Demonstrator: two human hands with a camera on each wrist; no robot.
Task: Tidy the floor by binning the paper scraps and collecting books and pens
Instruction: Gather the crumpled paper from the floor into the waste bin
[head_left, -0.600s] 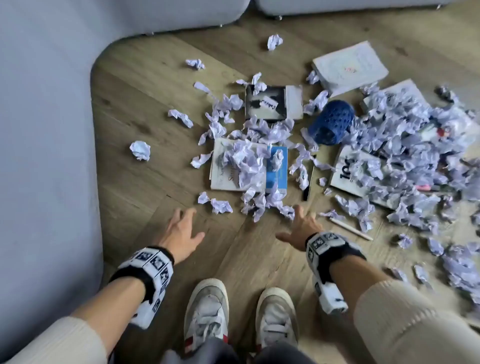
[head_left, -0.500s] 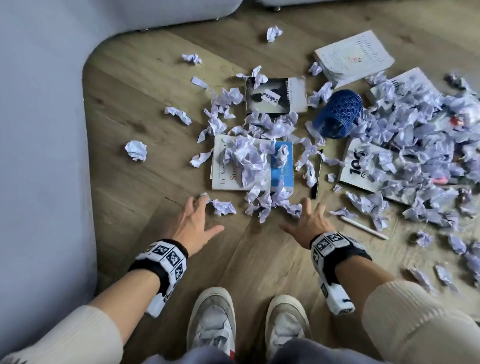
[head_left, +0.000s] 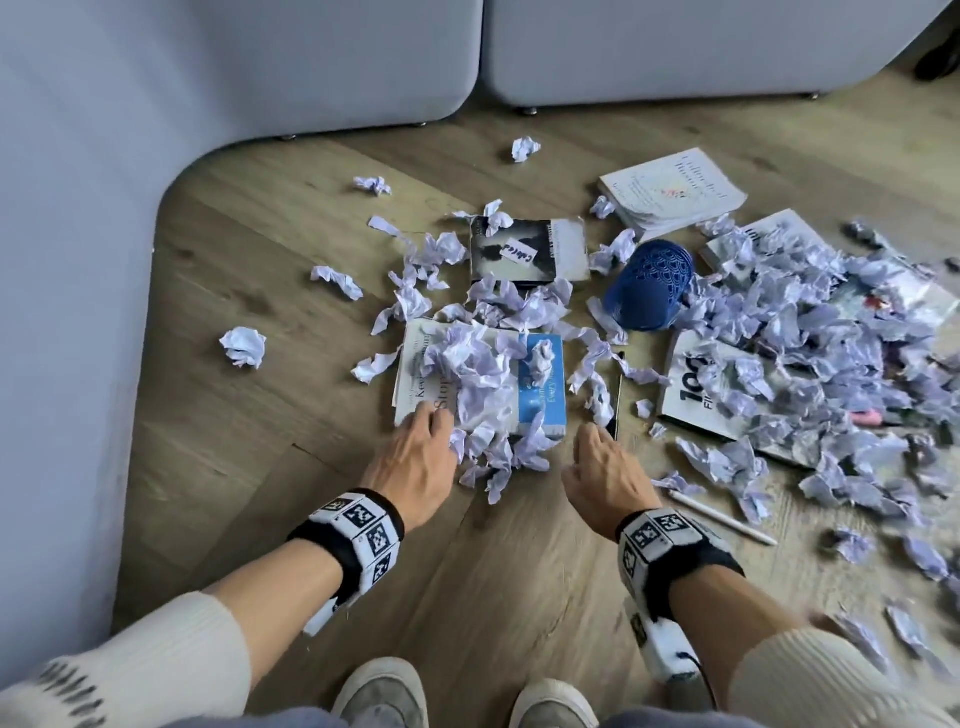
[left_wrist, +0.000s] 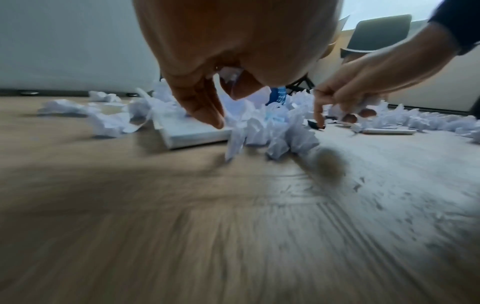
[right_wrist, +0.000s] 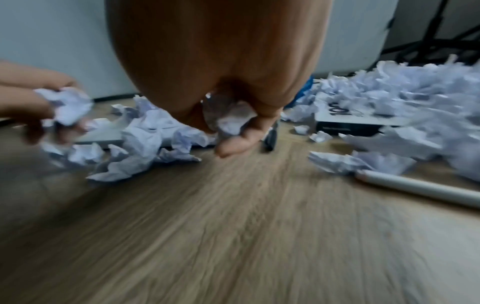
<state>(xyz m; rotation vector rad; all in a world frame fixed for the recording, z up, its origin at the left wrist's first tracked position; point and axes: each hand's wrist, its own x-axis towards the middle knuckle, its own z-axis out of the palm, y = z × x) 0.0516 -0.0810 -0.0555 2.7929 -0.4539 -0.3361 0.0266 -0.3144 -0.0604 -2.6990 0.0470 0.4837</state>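
Crumpled white paper scraps (head_left: 483, 384) cover a white-and-blue book (head_left: 545, 400) on the wood floor. My left hand (head_left: 441, 431) is at the book's near edge, and its fingers curl round a paper scrap (right_wrist: 67, 107). My right hand (head_left: 587, 447) is just right of the book and pinches another scrap (right_wrist: 231, 121) between thumb and fingers. A black pen (head_left: 619, 400) lies just beyond its fingertips. To its right a white pen (head_left: 727, 519) lies on the floor. A blue mesh bin (head_left: 649, 291) lies on its side further off.
A thick pile of scraps (head_left: 805, 353) spreads to the right over a "100" book (head_left: 691, 395). A black book (head_left: 514, 249) and a white book (head_left: 670, 187) lie beyond. A grey sofa (head_left: 78, 260) borders the left and back. My shoes (head_left: 384, 696) stand at the near edge.
Both hands have moved forward from bare floor to the scraps at the book's near edge, and their spread fingers have curled round paper.
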